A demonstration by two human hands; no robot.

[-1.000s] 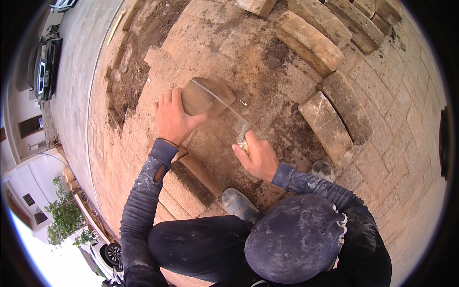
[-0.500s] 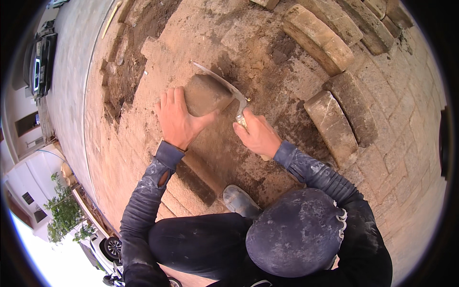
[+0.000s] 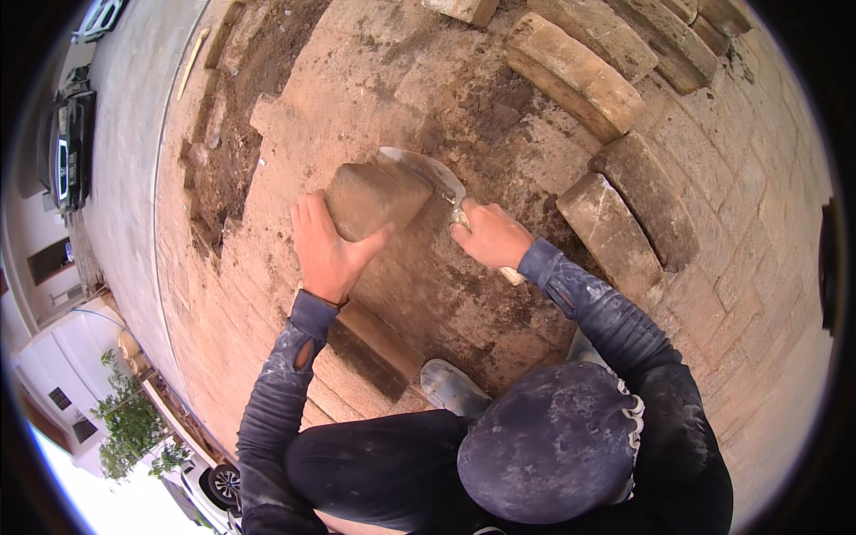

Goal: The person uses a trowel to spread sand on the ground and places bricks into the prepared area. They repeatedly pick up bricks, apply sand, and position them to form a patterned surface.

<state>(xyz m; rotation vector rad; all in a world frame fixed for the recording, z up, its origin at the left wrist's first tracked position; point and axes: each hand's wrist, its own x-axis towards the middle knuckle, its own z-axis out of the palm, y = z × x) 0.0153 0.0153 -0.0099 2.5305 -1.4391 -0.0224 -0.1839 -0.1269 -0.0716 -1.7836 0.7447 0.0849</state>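
My left hand [image 3: 332, 250] grips a brown paving block [image 3: 374, 198] at its near left side, fingers along the left face and thumb along the near edge. The block is tilted over the soil. In my right hand [image 3: 493, 235] is the handle of a trowel [image 3: 437, 169]. Its curved metal blade lies against the block's far right edge, partly hidden behind it. My fingers are wrapped round the handle, whose end sticks out below the hand. Under both hands is bare, dirt-covered ground [image 3: 437, 285].
Another paving block [image 3: 370, 352] lies beside my left forearm, near my boot [image 3: 453, 385]. To the right, two loose blocks [image 3: 611, 227] sit side by side, with rows of blocks [image 3: 575, 76] beyond. A soil trench [image 3: 245, 116] runs at the far left. Parked cars [image 3: 71, 152] stand past it.
The block has turned, showing more of its broad face. The trowel blade has rotated from edge-on to show its flat side. The view has shifted slightly.
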